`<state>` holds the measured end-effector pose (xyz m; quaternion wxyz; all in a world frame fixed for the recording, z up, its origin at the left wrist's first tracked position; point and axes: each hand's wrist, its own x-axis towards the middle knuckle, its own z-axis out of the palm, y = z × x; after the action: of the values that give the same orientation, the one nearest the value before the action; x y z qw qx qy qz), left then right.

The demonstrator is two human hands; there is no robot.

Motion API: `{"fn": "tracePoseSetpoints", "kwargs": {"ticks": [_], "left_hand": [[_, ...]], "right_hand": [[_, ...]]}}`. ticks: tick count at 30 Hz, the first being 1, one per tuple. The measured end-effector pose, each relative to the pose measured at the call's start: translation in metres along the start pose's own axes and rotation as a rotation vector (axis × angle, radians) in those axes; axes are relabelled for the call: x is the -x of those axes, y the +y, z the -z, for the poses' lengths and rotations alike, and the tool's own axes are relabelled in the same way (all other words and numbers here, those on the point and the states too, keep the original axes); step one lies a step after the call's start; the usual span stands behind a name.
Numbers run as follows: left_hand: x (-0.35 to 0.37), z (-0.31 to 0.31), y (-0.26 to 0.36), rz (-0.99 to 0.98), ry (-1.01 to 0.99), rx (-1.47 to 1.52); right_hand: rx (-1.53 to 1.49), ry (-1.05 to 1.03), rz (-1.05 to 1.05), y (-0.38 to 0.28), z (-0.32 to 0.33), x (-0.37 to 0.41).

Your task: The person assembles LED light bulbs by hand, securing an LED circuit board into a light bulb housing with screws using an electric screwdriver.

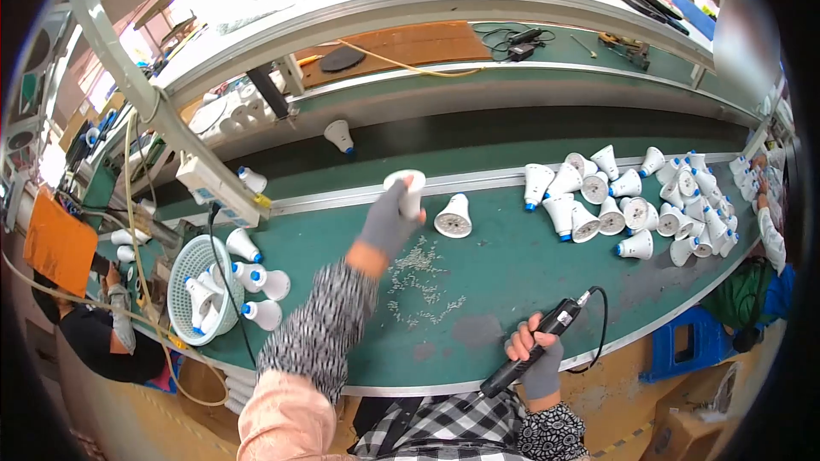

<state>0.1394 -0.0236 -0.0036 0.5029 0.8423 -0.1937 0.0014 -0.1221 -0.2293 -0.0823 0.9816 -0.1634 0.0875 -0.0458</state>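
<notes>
Bulb housing (412, 202) sat pinched in the left hand (389, 222), driver (562, 318) gripped in the right hand (541, 364); a brushing sleeve (325, 324) risked scattering loose pieces (418, 261)!

So the white bulb housing (413, 199) looks like smooth plastic with a soft sheen, and the blue end caps (566, 237) look plastic too. Electric screwdriver (559, 318) is dark, smooth-looking plastic. Tiny screws (417, 259) look like bright metal. Green worktop (487, 273) is mostly matt, with duller, scuffed-looking patches. Pale basket (177, 294) and blue stool (675, 347): plastic, both. Grey gloves (384, 222) are matt cloth, checked garment (418, 434) is fabric, box (682, 440) is plain brown cardboard.
</notes>
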Motion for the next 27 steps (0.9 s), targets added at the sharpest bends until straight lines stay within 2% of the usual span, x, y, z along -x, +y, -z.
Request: {"fn": "tracePoseSetpoints", "kwargs": {"ticks": [2, 3, 4, 5, 6, 8, 9, 10, 11, 12, 13, 16, 22, 24, 27], "left_hand": [[-0.064, -0.021, -0.047, -0.243, 0.039, -0.204], [-0.086, -0.028, -0.04, 0.012, -0.104, 0.17], [-0.108, -0.034, -0.032, 0.345, -0.121, 0.703], [-0.129, -0.041, -0.023, 0.658, -0.017, 1.049], [-0.143, -0.044, -0.018, 0.691, 0.059, 0.814], [-0.151, -0.035, -0.024, 0.41, 0.13, 0.303], [-0.164, -0.02, -0.051, 0.084, 0.143, -0.276], [-0.164, 0.0, -0.057, -0.079, 0.158, -0.657], [-0.181, 0.014, -0.086, -0.009, 0.066, -1.042], [-0.168, 0.029, -0.093, -0.345, 0.286, -1.462], [-0.179, 0.042, -0.111, -0.353, 0.266, -1.472], [-0.186, 0.076, -0.159, -0.192, 0.076, -1.411], [-0.208, 0.116, -0.208, -0.119, 0.017, -1.589], [-0.207, 0.135, -0.225, -0.113, 0.014, -1.597], [-0.242, 0.162, -0.283, -0.247, -0.054, -1.588]], "right_hand": [[-0.002, 0.019, 0.009, -0.001, 0.001, 0.007], [-0.002, 0.033, 0.012, -0.002, -0.001, 0.008], [-0.004, 0.033, 0.001, -0.001, -0.003, 0.005], [-0.03, 0.037, 0.014, 0.0, -0.006, 0.005], [-0.029, 0.027, 0.019, 0.0, -0.004, 0.003], [-0.034, 0.046, 0.024, 0.001, -0.002, 0.002], [-0.041, 0.048, 0.029, 0.001, -0.005, 0.002], [-0.065, 0.001, -0.026, 0.003, -0.005, -0.002], [-0.088, -0.026, -0.045, 0.002, -0.006, -0.004], [-0.104, -0.029, -0.017, -0.001, -0.005, 0.0], [-0.038, -0.027, -0.031, -0.004, -0.01, 0.002], [0.031, -0.002, -0.054, -0.008, -0.017, 0.002], [-0.024, 0.03, -0.042, -0.004, -0.022, 0.003], [-0.009, 0.007, -0.028, 0.002, -0.018, 0.001], [0.035, -0.023, -0.007, 0.004, -0.012, 0.001]]}}
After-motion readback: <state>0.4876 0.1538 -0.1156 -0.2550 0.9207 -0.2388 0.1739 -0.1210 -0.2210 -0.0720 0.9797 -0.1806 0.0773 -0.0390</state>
